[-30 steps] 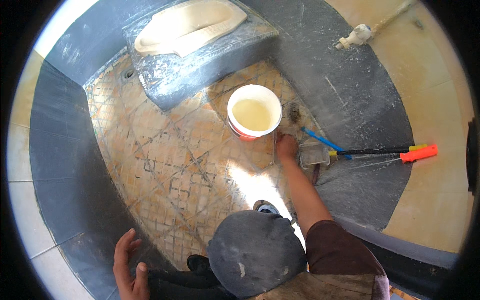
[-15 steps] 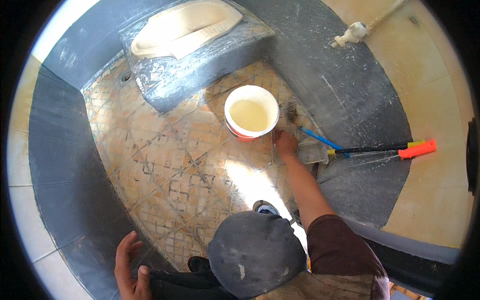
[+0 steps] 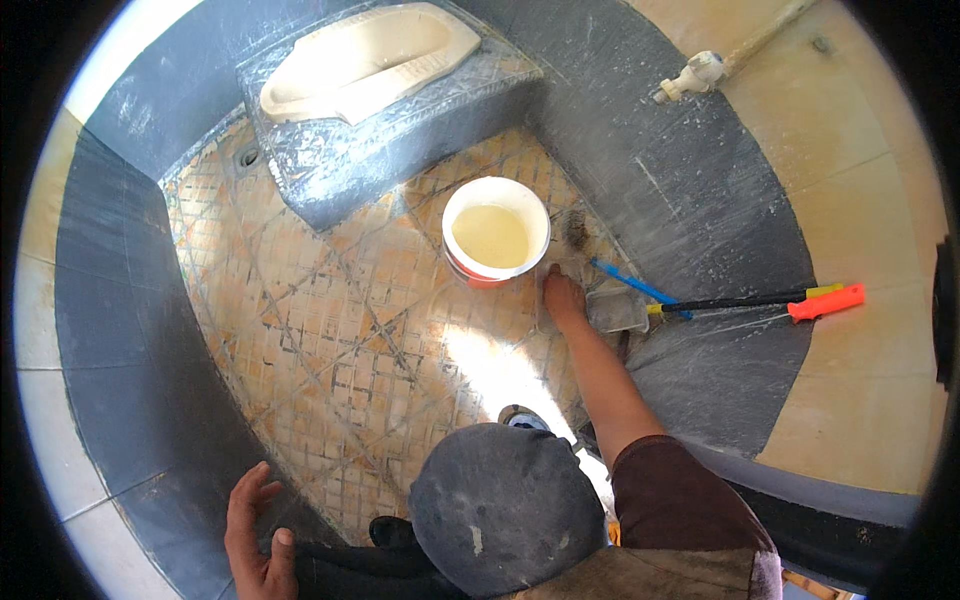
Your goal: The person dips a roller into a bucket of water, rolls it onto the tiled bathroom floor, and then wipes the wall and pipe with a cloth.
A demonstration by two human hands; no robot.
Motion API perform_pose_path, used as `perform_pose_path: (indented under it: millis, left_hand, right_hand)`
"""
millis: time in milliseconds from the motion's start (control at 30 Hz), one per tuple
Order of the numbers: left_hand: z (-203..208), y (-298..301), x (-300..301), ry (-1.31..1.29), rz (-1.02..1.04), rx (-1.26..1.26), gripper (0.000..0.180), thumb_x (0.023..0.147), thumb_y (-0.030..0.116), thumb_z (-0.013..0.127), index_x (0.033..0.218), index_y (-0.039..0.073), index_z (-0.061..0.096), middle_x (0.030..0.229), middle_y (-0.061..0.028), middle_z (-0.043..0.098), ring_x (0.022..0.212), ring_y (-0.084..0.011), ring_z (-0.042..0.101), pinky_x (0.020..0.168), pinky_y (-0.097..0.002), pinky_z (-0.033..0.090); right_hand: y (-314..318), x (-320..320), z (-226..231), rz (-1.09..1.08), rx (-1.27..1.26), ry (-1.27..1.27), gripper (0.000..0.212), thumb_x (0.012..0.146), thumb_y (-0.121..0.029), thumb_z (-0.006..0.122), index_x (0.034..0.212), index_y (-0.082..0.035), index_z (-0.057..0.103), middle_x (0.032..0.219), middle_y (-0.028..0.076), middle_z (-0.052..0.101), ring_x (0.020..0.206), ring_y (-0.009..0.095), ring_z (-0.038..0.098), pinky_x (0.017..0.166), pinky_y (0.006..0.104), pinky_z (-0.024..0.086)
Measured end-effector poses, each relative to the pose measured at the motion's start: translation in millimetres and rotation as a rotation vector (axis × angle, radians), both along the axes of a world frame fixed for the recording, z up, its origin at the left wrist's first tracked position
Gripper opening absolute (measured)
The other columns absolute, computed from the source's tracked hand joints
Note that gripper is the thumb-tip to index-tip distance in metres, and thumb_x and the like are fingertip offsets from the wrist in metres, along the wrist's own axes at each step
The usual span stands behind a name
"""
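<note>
My right hand (image 3: 563, 298) reaches down to the tiled floor, just right of a white bucket (image 3: 500, 190) with a reddish lower side and pale yellowish liquid inside. Its fingers are bent and closed; what they grip is hidden. A clear plastic box-like thing (image 3: 620, 311) lies beside that hand, and another faint see-through edge shows around the fingers. My left hand (image 3: 255, 535) hangs at the lower left near dark cloth, fingers spread apart, holding nothing.
A pale squat toilet pan (image 3: 370, 62) tops a dark raised step. Against the right wall rest a blue stick (image 3: 640, 285), a black rod (image 3: 735, 299) with yellow ends and an orange-handled tool (image 3: 828, 303). A white tap (image 3: 690, 77) juts above. A drain hole (image 3: 248, 157) lies far left.
The view has shifted slightly, moving the bucket a little left and down in the picture. Both hands keep nearly the same places and poses.
</note>
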State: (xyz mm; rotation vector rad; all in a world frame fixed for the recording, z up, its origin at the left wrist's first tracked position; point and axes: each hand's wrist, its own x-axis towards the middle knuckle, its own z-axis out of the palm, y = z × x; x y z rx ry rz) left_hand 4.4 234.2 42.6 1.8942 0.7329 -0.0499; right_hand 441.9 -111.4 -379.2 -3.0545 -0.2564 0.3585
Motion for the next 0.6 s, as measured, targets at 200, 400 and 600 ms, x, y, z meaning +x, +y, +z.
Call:
perform_pose_path:
  millis: [200,400,600]
  left_hand:
    - [-9.1,-0.5,-5.1,-0.038,-0.008,0.11,0.059,0.103,0.036,0.056,0.149,-0.001,0.049,0.149,-0.0215,0.053,0.132,-0.0345,0.055,0.111,-0.0459,0.041]
    - [9.3,-4.2,-0.4,0.009,-0.006,0.009,0.053,0.107,0.027,0.055,0.153,0.001,0.045,0.156,-0.0191,0.048,0.144,-0.0323,0.044,0.12,-0.0454,0.031]
    - [15.3,-1.9,-2.6,-0.023,-0.076,0.093,0.055,0.107,0.03,0.055,0.153,0.002,0.045,0.157,-0.0192,0.047,0.144,-0.0328,0.044,0.121,-0.0468,0.031]
  right_hand:
    - [-20.6,-14.7,-46.8,0.272,-0.211,-0.479,0.035,0.102,-0.032,0.053,0.119,-0.004,0.064,0.116,0.024,0.07,0.097,0.047,0.071,0.083,0.0577,0.057]
    - [5.8,-18.3,-46.0,-0.196,0.114,0.023,0.036,0.099,-0.028,0.057,0.124,-0.004,0.064,0.122,0.018,0.07,0.102,0.048,0.069,0.09,0.0573,0.056]
    - [11.0,13.4,-1.6,-0.075,0.104,0.222,0.04,0.097,-0.017,0.054,0.134,-0.004,0.057,0.13,0.024,0.065,0.111,0.044,0.068,0.095,0.0556,0.054]
